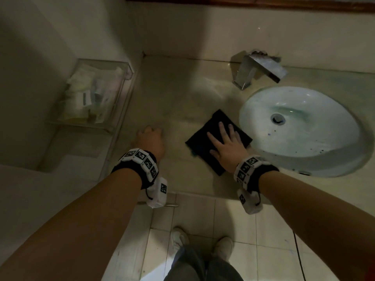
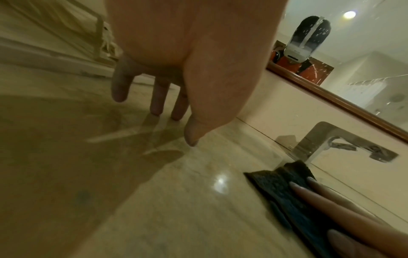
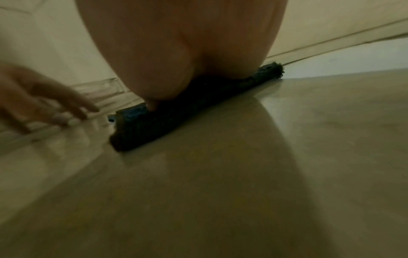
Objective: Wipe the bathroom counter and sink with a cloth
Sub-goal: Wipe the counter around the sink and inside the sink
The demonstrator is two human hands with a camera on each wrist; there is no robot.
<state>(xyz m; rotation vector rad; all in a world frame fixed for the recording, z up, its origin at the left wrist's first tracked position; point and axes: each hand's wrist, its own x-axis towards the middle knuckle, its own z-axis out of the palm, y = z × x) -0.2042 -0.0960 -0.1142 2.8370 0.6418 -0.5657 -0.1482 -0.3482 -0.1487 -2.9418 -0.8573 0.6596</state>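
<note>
Cloth (image 1: 215, 136) lies flat under the right hand (image 1: 227, 146), fingers (image 1: 221, 129) spread; sink (image 1: 304, 130) just right of it in frame.

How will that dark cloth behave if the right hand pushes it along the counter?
Probably soft and floppy: the cloth lies folded flat under the right hand, with a fuzzy edge in the right wrist view. It should slide easily, since the counter looks glossy. An uncovered corner might bunch or fold over.
</note>
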